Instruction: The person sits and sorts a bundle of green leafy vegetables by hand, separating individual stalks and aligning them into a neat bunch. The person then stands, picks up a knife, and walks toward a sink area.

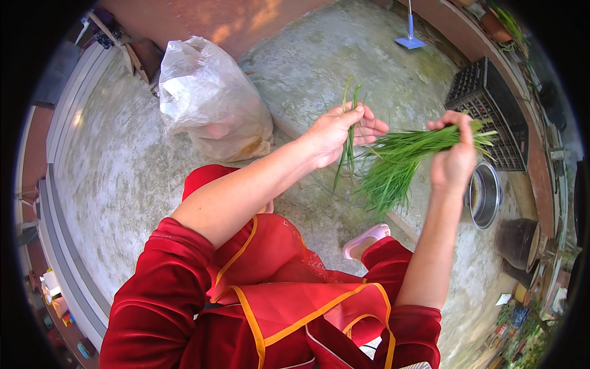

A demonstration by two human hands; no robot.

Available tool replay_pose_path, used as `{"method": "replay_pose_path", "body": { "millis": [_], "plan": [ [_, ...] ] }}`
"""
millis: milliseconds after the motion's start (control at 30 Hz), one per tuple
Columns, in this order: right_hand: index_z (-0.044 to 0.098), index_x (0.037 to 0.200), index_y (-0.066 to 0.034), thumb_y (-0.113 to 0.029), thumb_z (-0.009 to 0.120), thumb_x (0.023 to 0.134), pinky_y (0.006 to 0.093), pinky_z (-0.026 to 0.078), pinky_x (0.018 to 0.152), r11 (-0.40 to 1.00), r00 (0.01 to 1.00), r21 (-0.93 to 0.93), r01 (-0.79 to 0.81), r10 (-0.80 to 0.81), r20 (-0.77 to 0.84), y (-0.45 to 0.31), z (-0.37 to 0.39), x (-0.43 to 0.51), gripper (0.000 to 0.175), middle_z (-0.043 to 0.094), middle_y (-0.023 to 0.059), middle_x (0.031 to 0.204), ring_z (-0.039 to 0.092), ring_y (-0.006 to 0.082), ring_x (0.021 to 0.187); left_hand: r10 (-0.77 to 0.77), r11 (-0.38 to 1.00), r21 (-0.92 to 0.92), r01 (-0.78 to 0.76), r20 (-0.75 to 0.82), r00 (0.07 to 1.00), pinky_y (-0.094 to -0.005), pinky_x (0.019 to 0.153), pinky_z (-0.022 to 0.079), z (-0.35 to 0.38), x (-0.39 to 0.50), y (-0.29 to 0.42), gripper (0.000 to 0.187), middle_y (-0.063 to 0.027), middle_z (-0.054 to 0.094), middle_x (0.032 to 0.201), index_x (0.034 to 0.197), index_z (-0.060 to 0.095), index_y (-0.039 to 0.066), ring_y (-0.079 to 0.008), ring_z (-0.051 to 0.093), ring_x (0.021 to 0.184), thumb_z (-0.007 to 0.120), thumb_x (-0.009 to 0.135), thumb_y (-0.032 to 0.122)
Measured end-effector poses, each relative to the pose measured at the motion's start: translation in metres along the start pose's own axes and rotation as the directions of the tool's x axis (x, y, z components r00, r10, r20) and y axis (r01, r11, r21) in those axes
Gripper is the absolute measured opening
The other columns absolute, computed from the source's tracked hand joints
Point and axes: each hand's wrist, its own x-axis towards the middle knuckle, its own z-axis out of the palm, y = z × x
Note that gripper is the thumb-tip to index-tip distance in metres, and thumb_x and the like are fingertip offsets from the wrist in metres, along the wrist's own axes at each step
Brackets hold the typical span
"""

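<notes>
In the head view my right hand [451,150] grips a thick bunch of long green grass-like leaves [396,161] near its pale stem ends. The bunch droops to the left, its tips hanging over the concrete floor. Between the thumb and fingers of my left hand [345,131] are a few loose green blades [349,147], some pointing up and some hanging down. My left fingertips are close to the bunch; whether they touch it I cannot tell.
A large translucent plastic bag [214,99], filled, stands ahead on the left. To the right are a black plastic crate [491,110], a metal pot [485,196] and a dark plant pot [518,243]. A blue long-handled tool [410,39] stands at the back. A red apron [313,309] covers my lap.
</notes>
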Motion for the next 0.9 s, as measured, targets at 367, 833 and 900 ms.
{"method": "replay_pose_path", "body": {
  "millis": [367, 833, 900],
  "plan": [
    [0.063, 0.084, -0.0074, -0.016, 0.071, 0.078, 0.0193, 0.039, 0.046, 0.933, 0.975, -0.357, -0.049, 0.122, 0.185, 0.010, 0.023, -0.028, 0.013, 0.057, -0.0029, 0.071, 0.048, 0.0045, 0.053, -0.058, 0.975, 0.220, 0.042, 0.065, 0.996, -0.0207, 0.047, 0.025, 0.001, -0.003, -0.004, 0.016, 0.0055, 0.034, 0.064, 0.097, 0.047, 0.011, -0.0048, 0.029, 0.053, 0.041, 0.097, 0.026],
    [0.061, 0.093, 0.0013, -0.014, 0.060, 0.085, 0.0223, 0.036, 0.050, 0.941, 0.946, -0.215, -0.262, 0.294, 0.132, 0.030, 0.029, -0.030, 0.017, 0.038, -0.0062, 0.056, 0.034, 0.0040, 0.047, -0.019, 1.000, -0.003, 0.019, 0.162, 0.987, -0.0263, 0.059, 0.034, -0.003, -0.002, -0.003, 0.015, -0.0009, 0.045, 0.075, 0.095, 0.048, 0.009, -0.0133, 0.044, 0.068, 0.047, 0.089, 0.024],
    [0.058, 0.097, 0.0020, -0.018, 0.056, 0.088, 0.0227, 0.034, 0.053, 0.925, 0.922, -0.184, -0.333, 0.360, 0.143, 0.026, 0.029, -0.029, 0.021, 0.031, -0.0068, 0.055, 0.029, 0.0039, 0.046, -0.011, 0.992, -0.123, 0.035, 0.197, 0.980, -0.0289, 0.064, 0.036, -0.008, 0.000, -0.003, 0.015, -0.0042, 0.048, 0.079, 0.093, 0.048, 0.008, -0.0176, 0.048, 0.076, 0.046, 0.088, 0.022]
  ]
}}
